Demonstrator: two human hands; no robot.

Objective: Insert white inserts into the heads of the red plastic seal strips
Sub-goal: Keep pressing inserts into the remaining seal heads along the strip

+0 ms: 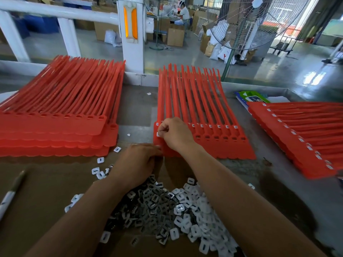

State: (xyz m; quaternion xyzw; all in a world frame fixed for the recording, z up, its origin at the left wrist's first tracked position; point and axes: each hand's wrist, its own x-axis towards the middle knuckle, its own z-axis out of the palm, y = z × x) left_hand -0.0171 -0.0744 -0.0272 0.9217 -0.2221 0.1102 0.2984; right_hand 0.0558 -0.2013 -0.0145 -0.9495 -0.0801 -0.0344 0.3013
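Note:
A sheet of joined red seal strips [213, 138] lies in the middle of the table, tails pointing away; most heads in its top row hold white inserts. My right hand [176, 134] rests on the sheet's left end, fingers pinched on a white insert [158, 134] at a head. My left hand [137, 164] lies palm down just below that corner, fingertips touching the sheet's near edge; whether it holds anything is hidden. A heap of loose white inserts [194, 216] lies on brown cardboard between my forearms.
A tall stack of red strip sheets with bare heads [55, 130] sits left. A stack with filled heads [300, 138] sits right. A pen [11, 191] lies at the near left. Stray inserts [100, 164] dot the cardboard. A fan [246, 25] stands beyond the table.

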